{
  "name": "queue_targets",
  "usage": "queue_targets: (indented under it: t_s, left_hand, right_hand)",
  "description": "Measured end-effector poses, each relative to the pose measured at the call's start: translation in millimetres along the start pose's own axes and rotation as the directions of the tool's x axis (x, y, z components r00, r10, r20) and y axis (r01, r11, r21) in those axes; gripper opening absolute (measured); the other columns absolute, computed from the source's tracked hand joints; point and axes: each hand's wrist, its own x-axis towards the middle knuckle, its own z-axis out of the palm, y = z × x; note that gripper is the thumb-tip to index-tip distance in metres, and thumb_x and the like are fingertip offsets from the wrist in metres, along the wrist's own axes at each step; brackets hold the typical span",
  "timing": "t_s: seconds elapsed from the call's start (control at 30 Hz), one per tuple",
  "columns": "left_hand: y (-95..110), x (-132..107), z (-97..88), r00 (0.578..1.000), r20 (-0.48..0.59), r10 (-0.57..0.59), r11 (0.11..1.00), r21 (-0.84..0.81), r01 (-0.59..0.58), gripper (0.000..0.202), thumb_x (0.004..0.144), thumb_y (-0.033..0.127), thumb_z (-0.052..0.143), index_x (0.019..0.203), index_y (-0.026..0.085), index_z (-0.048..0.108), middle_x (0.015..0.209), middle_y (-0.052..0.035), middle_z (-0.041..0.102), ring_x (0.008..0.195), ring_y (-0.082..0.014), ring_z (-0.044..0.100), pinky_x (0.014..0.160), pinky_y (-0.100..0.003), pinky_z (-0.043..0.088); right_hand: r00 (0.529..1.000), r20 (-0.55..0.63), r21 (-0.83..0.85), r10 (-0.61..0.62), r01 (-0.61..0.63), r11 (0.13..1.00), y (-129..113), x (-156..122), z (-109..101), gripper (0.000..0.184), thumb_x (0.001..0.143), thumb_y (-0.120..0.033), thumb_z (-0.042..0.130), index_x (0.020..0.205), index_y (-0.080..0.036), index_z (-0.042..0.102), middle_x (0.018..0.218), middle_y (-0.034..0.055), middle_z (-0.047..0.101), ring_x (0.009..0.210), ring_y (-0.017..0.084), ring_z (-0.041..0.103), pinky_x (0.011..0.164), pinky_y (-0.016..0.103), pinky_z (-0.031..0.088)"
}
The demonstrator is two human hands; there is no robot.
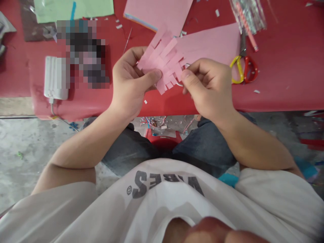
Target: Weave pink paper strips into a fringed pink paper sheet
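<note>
Between my hands, above the red table (278,77), is a piece of pink paper (167,59) made of narrow strips that cross each other, with loose ends fanning out at the top. My left hand (131,81) grips its left side, thumb on top and fingers behind. At the right edge, the thumb and fingers of my right hand (210,86) pinch the strip ends. A thin pale curved piece (179,84) shows by the right fingertips; I cannot tell what it is. Behind the hands lies a pink sheet (215,42).
Scissors (238,69) with yellow and red handles lie right of my right hand. Silver tinsel (259,17) and a pink stick (246,27) are beyond them. A paper stack (157,13) and green sheet (83,11) lie at the back. A white power bank (50,77) with cable sits left.
</note>
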Motion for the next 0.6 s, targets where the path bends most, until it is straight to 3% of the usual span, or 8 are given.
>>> queue_targets:
  t_s: [0.13, 0.3, 0.37, 0.47, 0.6]
  left_hand:
    - [-5.5, 0.6, -1.7, 0.999, 0.035, -0.022, 0.999, -0.026, 0.023, 0.053, 0.071, 0.043, 0.095, 0.110, 0.024, 0.066, 0.097, -0.0018, 0.068, 0.070, -0.0132, 0.070, 0.052, -0.025, 0.062]
    - [-7.9, -6.7, 7.1, 0.993, 0.099, 0.062, 0.998, -0.013, -0.061, 0.054, 0.074, 0.041, 0.094, 0.115, 0.019, 0.068, 0.095, -0.0030, 0.069, 0.071, -0.0115, 0.071, 0.051, -0.020, 0.059]
    - [-7.1, -9.0, 10.2, 0.988, 0.118, 0.101, 0.995, 0.004, -0.102, 0.056, 0.075, 0.044, 0.092, 0.118, 0.017, 0.067, 0.096, -0.0028, 0.070, 0.074, -0.0114, 0.073, 0.054, -0.019, 0.059]
    - [-5.7, -9.3, 11.0, 0.991, 0.121, 0.062, 0.997, 0.034, -0.067, 0.054, 0.078, 0.041, 0.091, 0.120, 0.016, 0.067, 0.099, -0.0036, 0.071, 0.074, -0.0101, 0.072, 0.056, -0.019, 0.059]
    - [-4.9, -6.5, 7.7, 0.985, 0.135, 0.103, 0.995, -0.029, -0.100, 0.057, 0.077, 0.041, 0.093, 0.121, 0.016, 0.068, 0.100, -0.0046, 0.073, 0.074, -0.0101, 0.073, 0.055, -0.017, 0.059]
  right_hand:
    - [0.989, -0.122, 0.093, -0.081, 0.093, 0.991, -3.8, 7.6, -8.2, 0.027, 0.093, -0.048, 0.074, 0.079, -0.027, 0.063, 0.069, -0.0014, 0.055, 0.061, 0.015, 0.050, 0.059, 0.034, 0.036]
    - [0.995, -0.033, 0.114, -0.097, 0.100, 0.988, -5.6, 12.1, -18.3, 0.004, 0.093, -0.034, 0.070, 0.091, -0.030, 0.071, 0.087, 0.0011, 0.066, 0.074, 0.019, 0.061, 0.068, 0.037, 0.048]
    - [0.996, 0.001, 0.162, -0.088, 0.087, 0.983, -5.2, 11.7, -21.7, 0.005, 0.091, -0.033, 0.071, 0.096, -0.030, 0.072, 0.089, 0.0010, 0.068, 0.078, 0.019, 0.063, 0.071, 0.037, 0.051]
    - [0.983, 0.144, 0.179, -0.110, 0.084, 0.980, -5.3, 11.5, -29.7, 0.027, 0.087, -0.031, 0.077, 0.113, -0.031, 0.069, 0.103, 0.0015, 0.071, 0.093, 0.020, 0.068, 0.079, 0.035, 0.054]
    - [0.896, 0.370, 0.197, -0.246, 0.183, 0.963, -3.6, 11.5, -41.4, 0.080, 0.073, -0.019, 0.088, 0.143, -0.035, 0.053, 0.129, 0.0048, 0.068, 0.107, 0.021, 0.069, 0.085, 0.035, 0.057]
